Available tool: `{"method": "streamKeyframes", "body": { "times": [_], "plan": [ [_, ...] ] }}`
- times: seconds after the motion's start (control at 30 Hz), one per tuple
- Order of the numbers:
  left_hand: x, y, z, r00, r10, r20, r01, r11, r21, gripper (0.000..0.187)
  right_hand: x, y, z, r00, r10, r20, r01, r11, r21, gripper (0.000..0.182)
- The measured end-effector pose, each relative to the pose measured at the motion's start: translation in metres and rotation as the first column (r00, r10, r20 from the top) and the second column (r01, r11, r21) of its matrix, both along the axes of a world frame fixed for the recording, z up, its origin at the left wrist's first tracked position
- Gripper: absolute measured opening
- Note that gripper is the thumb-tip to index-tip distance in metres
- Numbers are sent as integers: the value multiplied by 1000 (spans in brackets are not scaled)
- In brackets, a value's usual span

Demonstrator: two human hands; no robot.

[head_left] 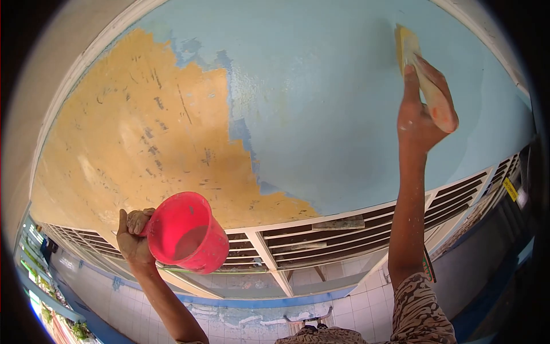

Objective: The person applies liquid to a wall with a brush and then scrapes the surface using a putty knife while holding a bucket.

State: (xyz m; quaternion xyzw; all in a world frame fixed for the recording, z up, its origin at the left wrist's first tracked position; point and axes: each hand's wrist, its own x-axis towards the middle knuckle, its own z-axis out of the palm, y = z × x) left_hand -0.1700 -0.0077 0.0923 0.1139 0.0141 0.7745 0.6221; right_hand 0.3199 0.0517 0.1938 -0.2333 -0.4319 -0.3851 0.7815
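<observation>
On the left, my left hand (136, 234) is closed round the handle of a pinkish-red plastic mug (215, 243). The mug's wide mouth tilts toward me, and what lies at its bottom is hard to make out. Up at the right, my right hand (423, 114) grips the pale handle of a wide paintbrush (410, 43). Its yellowish head is against or very near the light blue part of the wall (321, 114). Left of that, the wall is yellow-ochre (132, 137) with dark scuffs, and a ragged edge divides the two colours.
Below the painted surface runs a slatted window or vent frame (255, 243), with a wooden piece (338, 223) lying across its slats. A tiled floor (366, 312) shows far below. Near the bottom centre is the top of a ladder-like frame (308, 320). A yellow tag (510, 189) hangs at the right.
</observation>
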Motion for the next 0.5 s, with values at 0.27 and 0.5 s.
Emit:
{"method": "streamKeyframes", "body": {
  "times": [0.27,0.5],
  "plan": [
    [-5,-11,-16,998,-13,69,14,1000,-14,47,-170,25,-115,515,-181,838,299,954,22,13],
    [-22,-23,-16,997,76,-17,-76,997,6,48,-110,12,-124,530,709,465,-199,637,-745,13]
  ]
}}
